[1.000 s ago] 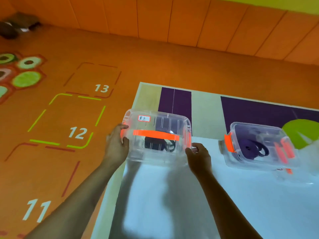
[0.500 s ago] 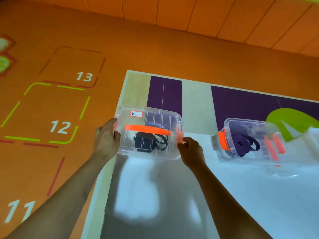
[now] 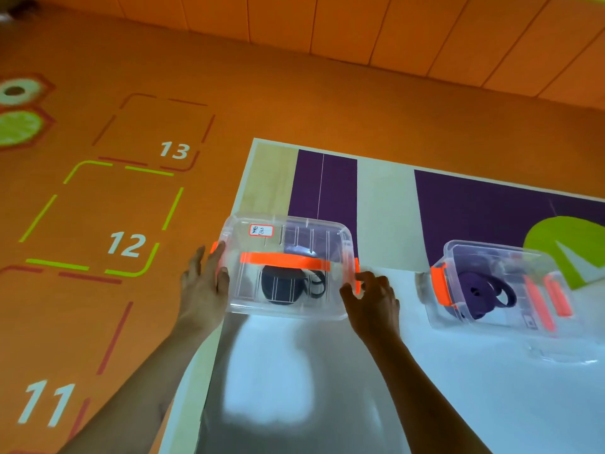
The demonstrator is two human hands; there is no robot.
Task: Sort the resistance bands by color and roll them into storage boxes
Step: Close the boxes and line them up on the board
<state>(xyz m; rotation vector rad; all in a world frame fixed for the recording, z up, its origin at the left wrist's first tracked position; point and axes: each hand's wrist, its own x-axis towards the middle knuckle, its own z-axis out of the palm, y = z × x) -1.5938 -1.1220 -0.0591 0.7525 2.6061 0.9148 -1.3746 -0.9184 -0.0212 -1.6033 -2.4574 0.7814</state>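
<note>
A clear storage box (image 3: 288, 303) with an orange lid handle and a red-bordered label sits at the left edge of the white table (image 3: 327, 388). A rolled black resistance band (image 3: 281, 286) lies inside it. My left hand (image 3: 203, 286) lies flat against the box's left end, fingers straight over the left orange latch and thumb on the front wall. My right hand (image 3: 371, 299) is at the right end, with curled fingers pinching the right orange latch (image 3: 357, 273). A second clear box (image 3: 491, 322), holding a rolled purple band (image 3: 481, 293), stands to the right.
The table's far part has purple (image 3: 324, 188) and green panels. Its left edge drops to an orange floor (image 3: 98, 208) marked with numbered squares 11, 12 and 13. An orange panelled wall runs along the back.
The box with the black band has stayed between my hands at the table's left edge. My left fingers have straightened along its end, and my right fingers have moved up onto the latch.
</note>
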